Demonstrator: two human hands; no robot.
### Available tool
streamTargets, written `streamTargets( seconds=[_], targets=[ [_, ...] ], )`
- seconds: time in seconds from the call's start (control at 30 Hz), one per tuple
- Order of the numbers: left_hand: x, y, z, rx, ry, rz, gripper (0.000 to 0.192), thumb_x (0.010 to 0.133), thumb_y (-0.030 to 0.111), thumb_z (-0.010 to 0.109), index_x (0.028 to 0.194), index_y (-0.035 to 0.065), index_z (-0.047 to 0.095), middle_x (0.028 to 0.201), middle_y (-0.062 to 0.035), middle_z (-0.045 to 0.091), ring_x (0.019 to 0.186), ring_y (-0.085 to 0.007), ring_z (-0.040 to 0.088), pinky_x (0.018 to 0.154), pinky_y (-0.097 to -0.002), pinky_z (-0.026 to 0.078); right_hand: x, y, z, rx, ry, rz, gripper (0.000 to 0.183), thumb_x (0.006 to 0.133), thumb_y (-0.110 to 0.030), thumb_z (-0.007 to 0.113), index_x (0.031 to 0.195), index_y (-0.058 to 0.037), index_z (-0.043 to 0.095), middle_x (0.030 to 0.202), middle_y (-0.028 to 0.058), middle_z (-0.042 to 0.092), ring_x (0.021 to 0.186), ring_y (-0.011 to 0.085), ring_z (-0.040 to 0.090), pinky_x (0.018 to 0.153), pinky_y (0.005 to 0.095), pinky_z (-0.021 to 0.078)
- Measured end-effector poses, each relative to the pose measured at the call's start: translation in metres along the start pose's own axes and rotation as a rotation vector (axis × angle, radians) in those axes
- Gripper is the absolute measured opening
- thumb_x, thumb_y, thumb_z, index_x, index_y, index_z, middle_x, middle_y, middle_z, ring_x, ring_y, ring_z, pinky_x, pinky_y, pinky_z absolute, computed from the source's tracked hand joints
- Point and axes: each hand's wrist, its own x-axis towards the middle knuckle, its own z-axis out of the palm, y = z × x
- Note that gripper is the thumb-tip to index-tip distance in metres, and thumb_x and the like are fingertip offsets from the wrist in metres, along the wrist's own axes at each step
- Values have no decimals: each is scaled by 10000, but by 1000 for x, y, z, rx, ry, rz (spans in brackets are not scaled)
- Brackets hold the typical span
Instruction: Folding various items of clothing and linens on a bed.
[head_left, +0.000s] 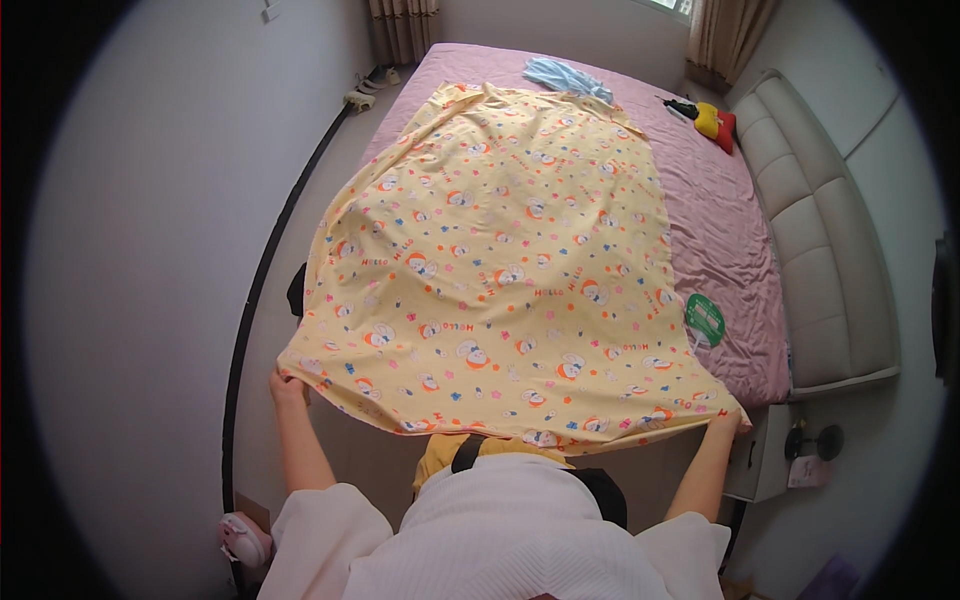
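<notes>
A yellow cloth sheet (480, 247) printed with cartoon figures and flowers is spread over the bed, and its near edge is stretched across in front of my body. My left hand (289, 388) grips the near left corner, out beyond the bed's side. The near right corner is in my right hand (727, 421), beside the nightstand. Between the two hands the cloth sags slightly, with shallow folds. Its far end lies rumpled on the pink quilted bedding (712, 217), which shows along the far and right sides.
A light blue cloth (568, 78) lies at the bed's far end. On the right are a green hand fan (705, 321), a red-and-yellow cushion (716, 126) and the padded headboard (817, 232). A nightstand (769, 450) stands near my right arm. Shoes (361, 100) lie by the left wall.
</notes>
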Motion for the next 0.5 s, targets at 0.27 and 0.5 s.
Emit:
streamTargets(
  seconds=[0.27,0.5],
  targets=[
    [-252,-250,177,256,-534,-318,182,805,141,550,986,118,552,853,12,575,757,-94,553,595,-216,457,-230,136,129,-147,-768,-145,176,824,-215,457,885,-61,516,798,38,525,681,146,510,601,311,451],
    [-303,-290,120,952,-1300,-625,176,799,178,535,891,36,584,751,-12,553,618,-116,520,592,-263,441,-341,150,92,-212,-1364,782,234,860,-172,465,1067,-63,447,908,30,522,747,108,526,574,242,448]
  ],
)
